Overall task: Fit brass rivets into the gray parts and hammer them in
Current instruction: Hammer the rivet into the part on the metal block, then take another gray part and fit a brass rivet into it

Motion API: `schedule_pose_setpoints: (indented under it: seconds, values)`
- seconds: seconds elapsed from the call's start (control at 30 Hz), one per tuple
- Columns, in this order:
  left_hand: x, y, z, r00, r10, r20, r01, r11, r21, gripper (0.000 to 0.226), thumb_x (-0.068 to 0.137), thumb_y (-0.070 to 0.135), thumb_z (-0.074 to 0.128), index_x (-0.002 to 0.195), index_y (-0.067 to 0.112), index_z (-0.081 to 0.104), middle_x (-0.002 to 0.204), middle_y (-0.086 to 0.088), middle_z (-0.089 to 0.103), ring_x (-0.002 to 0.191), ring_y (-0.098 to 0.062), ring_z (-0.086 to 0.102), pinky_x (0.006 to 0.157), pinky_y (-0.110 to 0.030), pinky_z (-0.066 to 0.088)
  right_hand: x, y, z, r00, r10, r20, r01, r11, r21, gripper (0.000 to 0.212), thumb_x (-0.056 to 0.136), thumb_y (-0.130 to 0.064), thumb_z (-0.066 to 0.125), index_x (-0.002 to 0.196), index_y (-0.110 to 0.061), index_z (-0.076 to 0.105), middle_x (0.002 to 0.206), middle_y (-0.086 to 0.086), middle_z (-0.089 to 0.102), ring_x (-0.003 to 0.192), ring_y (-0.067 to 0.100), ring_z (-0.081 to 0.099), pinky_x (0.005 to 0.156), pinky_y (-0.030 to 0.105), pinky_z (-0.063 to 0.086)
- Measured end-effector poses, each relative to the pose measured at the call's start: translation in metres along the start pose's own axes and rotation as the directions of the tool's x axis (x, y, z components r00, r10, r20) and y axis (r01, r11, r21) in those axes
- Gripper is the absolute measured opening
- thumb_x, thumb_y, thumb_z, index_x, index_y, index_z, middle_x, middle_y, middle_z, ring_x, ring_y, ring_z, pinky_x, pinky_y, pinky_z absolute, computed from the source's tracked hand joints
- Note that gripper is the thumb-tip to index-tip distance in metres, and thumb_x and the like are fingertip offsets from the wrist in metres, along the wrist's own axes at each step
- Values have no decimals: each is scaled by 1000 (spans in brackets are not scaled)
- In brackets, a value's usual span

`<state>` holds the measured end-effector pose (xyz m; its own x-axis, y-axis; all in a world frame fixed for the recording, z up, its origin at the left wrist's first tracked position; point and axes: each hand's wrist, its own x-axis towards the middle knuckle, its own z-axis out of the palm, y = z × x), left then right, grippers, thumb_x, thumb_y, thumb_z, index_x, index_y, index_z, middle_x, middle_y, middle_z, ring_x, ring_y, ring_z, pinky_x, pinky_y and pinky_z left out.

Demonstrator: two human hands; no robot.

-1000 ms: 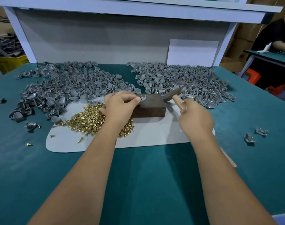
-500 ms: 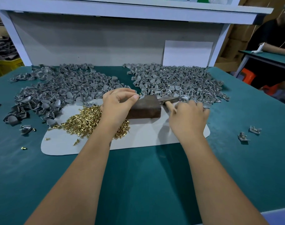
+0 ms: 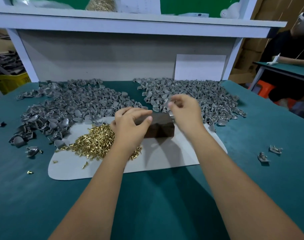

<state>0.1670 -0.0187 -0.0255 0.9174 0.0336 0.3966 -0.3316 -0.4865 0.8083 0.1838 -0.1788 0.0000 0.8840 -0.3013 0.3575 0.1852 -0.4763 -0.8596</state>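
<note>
Apparently between strikes: the right hand (image 3: 184,115) pinches a small gray plastic part (image 3: 167,103), blurred, above the right-hand heap of gray parts (image 3: 199,96); its orientation and long axis cannot be told. The left hand (image 3: 130,126), fingers loosely curled and holding nothing, hovers over the dark brown block (image 3: 160,126) beside the pile of brass rivets (image 3: 95,144). Next comes picking a rivet.

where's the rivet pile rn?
Head view: the rivet pile lies left of centre on the gray mat, just left of the dark block and partly under the left hand.
</note>
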Motion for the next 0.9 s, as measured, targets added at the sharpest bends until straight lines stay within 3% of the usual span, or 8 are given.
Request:
schedule_pose_setpoints:
  seconds: [0.07,0.17,0.3,0.43,0.5,0.6,0.8,0.9]
  values:
    - [1,-4,0,999,-29,-39,29,1000,-10,22,91,30,67,90,52,62,97,38,51,128,-9,32,115,-50,21,16,-2,-4,987,124,-102,-115,989,87,58,91,-20,62,144,-24,37,120,-7,60,110,12,56,90,32,47]
    - [5,-9,3,992,-85,-94,87,996,10,24,94,29,63,86,51,64,98,33,53,127,-7,31,105,-32,12,12,4,8,967,181,-180,-208,968,-139,71,92,-27,58,151,-26,18,149,2,36,136,24,32,109,47,31]
    - [7,-18,6,986,-125,-110,132,990,57,28,94,20,60,92,47,69,100,31,52,123,-4,29,91,-30,11,-31,6,45,977,-103,-186,28,929,-368,56,86,-22,60,138,-25,39,134,1,44,125,20,36,105,36,28]
    - [11,-28,-9,977,-97,-188,152,941,302,44,88,5,54,111,37,72,118,10,67,124,-17,37,87,-32,16,-57,-7,58,918,-395,34,380,851,-363,36,86,-14,56,122,-20,55,116,0,55,108,17,48,91,31,40]
    - [14,-33,-25,960,-133,-247,221,900,375,51,83,3,54,116,38,70,122,2,68,126,-24,42,101,-38,24,-66,-12,59,880,-427,211,473,830,-296,26,90,-14,51,113,-19,63,109,-1,63,100,18,56,80,34,47]
    - [16,-47,-50,928,-229,-293,351,804,480,53,83,8,55,125,37,64,131,-3,63,131,-29,41,110,-50,26,-75,-11,63,784,-396,478,590,715,-376,25,94,-26,47,111,-20,64,104,-1,62,99,22,58,76,37,49]
    - [17,-63,-58,943,-321,-93,313,753,579,58,96,17,43,152,26,33,162,-4,27,152,-25,10,120,-57,1,-78,-6,69,714,-329,618,631,685,-364,45,89,-46,54,129,-25,56,114,-3,52,113,17,44,87,33,46]
    - [17,-67,-54,939,-344,-27,303,786,538,41,101,24,38,140,18,51,144,-10,53,134,-29,46,116,-50,27,-78,-7,69,717,-309,624,611,709,-351,38,90,-43,55,122,-25,63,112,-4,52,111,16,43,86,32,45]
